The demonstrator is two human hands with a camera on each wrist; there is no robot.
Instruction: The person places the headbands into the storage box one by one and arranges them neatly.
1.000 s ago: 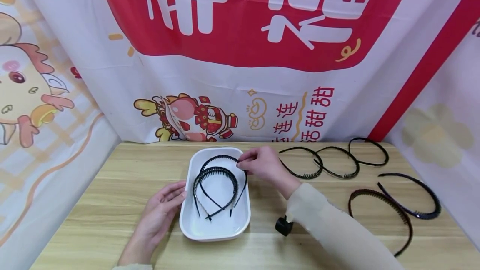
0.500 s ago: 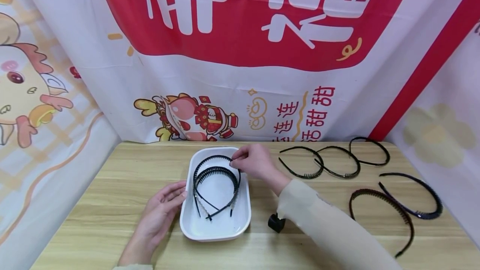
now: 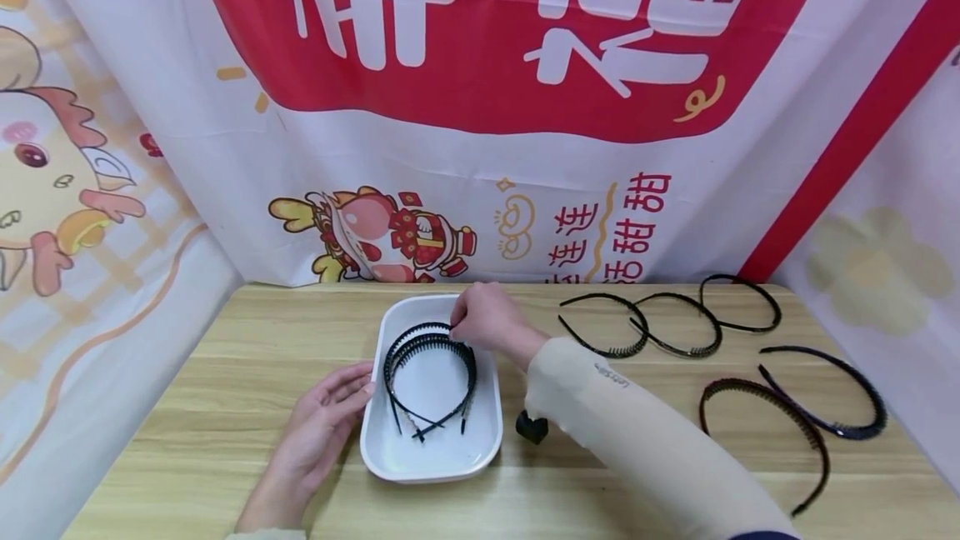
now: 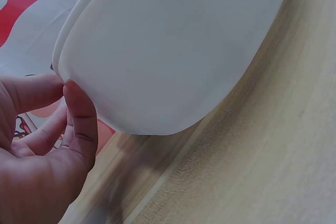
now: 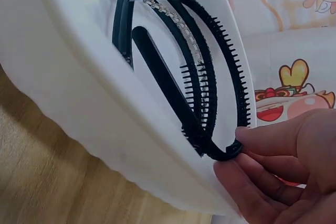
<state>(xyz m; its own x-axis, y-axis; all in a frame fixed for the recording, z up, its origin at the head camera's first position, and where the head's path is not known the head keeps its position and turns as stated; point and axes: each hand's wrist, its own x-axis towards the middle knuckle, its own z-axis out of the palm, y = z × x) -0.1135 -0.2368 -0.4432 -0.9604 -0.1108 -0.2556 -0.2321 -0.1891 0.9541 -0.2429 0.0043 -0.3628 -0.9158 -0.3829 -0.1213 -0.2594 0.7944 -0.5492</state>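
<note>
Now the right hand (image 3: 489,317) has slid inward, pinching one headband (image 5: 243,113) by the tub's (image 3: 420,458) far right corner; it nearly lines up with the bands inside (image 5: 211,98). Left hand (image 3: 322,423) unchanged, pinching the tub's left rim. Five others (image 3: 872,405) sit toward the table's (image 3: 225,373) right edge.

Smooth plastic tray (image 3: 427,458), plastic headband (image 5: 163,74), wood-grained tabletop (image 3: 247,348), cloth backdrop (image 3: 480,98)

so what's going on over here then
A person's right hand pinches a black headband inside a white tray, where other headbands lie. The left hand holds the tray's edge. Five more headbands lie on the table, to the right of the tray.
</note>
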